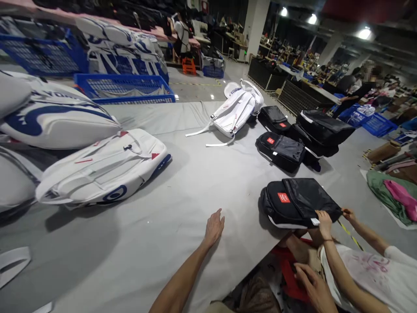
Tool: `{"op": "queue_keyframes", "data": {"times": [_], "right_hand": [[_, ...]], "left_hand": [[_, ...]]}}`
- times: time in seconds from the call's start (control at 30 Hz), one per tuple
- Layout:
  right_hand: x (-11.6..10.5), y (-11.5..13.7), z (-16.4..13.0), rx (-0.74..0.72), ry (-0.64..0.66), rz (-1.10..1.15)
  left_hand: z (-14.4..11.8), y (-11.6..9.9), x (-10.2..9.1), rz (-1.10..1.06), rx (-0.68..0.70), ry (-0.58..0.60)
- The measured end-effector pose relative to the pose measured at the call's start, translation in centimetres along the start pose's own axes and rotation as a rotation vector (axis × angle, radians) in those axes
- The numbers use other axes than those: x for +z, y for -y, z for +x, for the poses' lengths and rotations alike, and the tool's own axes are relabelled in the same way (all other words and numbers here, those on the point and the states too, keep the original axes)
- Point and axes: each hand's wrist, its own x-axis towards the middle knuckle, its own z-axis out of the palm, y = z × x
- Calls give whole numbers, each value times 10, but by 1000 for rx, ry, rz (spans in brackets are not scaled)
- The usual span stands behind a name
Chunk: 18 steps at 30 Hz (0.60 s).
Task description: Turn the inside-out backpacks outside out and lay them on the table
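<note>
**A:** On the grey table (182, 182), take the nearest black backpack (298, 202) as reference. Left hand (214, 227) lies flat on the cloth just left of it — fingers spread, palm down, gripping nothing. Looks like a brace, judging by the straight arm.

**B:** Right hand?

**A:** Right hand (311, 282) sits below the table edge, beneath that backpack, over a red thing I can't make out. Fingers loosely curled — can't tell if it grips anything.

**B:** Who's on the bag then?

**A:** Co-worker's two hands (324, 222) pinch its near edge, which overhangs the table. Beyond it: more black backpacks (282, 150), then a white backpack (236, 111). Far left of it, a white racket bag (100, 169).
</note>
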Motion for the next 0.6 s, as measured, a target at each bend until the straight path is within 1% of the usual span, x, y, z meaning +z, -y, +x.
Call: {"op": "queue_keyframes", "data": {"times": [0.07,0.17,0.23,0.27,0.37,0.43,0.5,0.6], "right_hand": [[9,12,47,-5,127,29],[26,43,137,-68,290,36],[45,70,203,-125,407,37],[56,84,236,-158,453,34],[97,120,333,-253,522,49],[128,139,395,-253,547,123],[162,155,456,-160,559,245],[216,181,547,59,533,444]], "left_hand": [[37,-4,3,92,-10,-79],[90,-6,7,214,-98,-155],[115,-4,13,280,-168,-191],[124,-2,18,313,-190,-220],[135,7,34,397,-197,-340],[133,12,43,422,-187,-400],[130,16,46,433,-178,-415],[125,21,45,462,-160,-423]]}}
